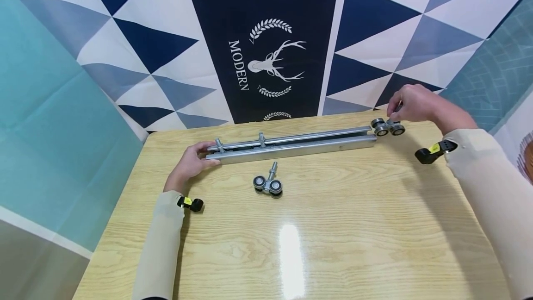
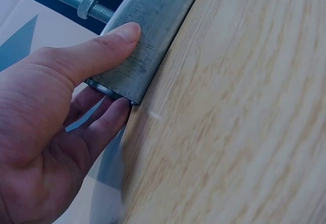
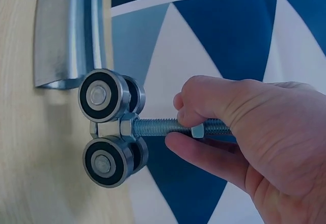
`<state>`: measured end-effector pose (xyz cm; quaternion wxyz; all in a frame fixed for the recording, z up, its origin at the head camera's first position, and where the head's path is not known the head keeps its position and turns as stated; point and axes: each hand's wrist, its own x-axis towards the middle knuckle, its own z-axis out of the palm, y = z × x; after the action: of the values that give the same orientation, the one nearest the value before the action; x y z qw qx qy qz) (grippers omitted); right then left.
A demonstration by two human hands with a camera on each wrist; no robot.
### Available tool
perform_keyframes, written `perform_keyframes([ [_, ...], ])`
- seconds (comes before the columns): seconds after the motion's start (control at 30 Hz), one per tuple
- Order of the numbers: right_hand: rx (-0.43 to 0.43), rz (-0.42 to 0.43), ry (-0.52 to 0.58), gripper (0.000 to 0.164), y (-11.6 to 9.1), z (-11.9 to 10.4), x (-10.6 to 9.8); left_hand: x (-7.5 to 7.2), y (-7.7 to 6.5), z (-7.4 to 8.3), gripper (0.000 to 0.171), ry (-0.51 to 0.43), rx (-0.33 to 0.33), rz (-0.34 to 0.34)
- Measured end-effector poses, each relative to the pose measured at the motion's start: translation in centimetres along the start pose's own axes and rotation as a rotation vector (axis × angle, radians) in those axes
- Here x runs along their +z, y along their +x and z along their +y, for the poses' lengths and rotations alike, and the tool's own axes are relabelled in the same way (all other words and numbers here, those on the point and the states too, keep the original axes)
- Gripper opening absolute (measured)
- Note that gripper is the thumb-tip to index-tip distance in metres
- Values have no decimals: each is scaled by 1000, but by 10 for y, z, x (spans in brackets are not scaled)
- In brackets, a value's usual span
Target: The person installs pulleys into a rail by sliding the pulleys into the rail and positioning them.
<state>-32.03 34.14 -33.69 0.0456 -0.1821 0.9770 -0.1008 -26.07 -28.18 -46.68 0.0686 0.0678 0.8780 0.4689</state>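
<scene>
A slotted metal track (image 1: 291, 148) lies across the back of the table. My left hand (image 1: 193, 163) grips its left end, thumb along the near side wall in the left wrist view. Two bolts (image 1: 261, 140) stand up out of the slot toward that end. At the track's open right end my right hand (image 1: 410, 104) pinches the threaded bolt (image 3: 158, 127) of a roller trolley (image 1: 387, 127). Its wheels (image 3: 104, 95) hang just beside the opening, bolt upward. Another roller trolley (image 1: 268, 184) lies on the table in front of the track.
The wood-grain table (image 1: 341, 226) reaches back to a patterned cloth wall (image 1: 270, 27). A teal panel (image 1: 62, 105) borders the left side. Small black wrist devices (image 1: 430, 153) sit on both sleeves.
</scene>
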Motion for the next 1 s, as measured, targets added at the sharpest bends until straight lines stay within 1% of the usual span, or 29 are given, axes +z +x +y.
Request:
perform_keyframes([
  [0.13,12,-22,16,4,1,7,10,-1,1,-1,68,3,-8,-1],
  [0.23,5,-28,26,4,2,9,17,-1,1,-1,68,-1,-15,1],
  [0.5,-43,-33,33,6,4,8,31,0,0,1,69,-20,-27,-1],
  [0.67,-70,-29,20,7,4,6,33,1,0,1,68,-16,-20,0],
  [0.83,-59,-44,0,4,6,3,34,0,0,0,67,-35,-6,1],
  [1.0,-51,-59,10,6,8,-1,35,0,-1,1,69,-23,5,2],
])
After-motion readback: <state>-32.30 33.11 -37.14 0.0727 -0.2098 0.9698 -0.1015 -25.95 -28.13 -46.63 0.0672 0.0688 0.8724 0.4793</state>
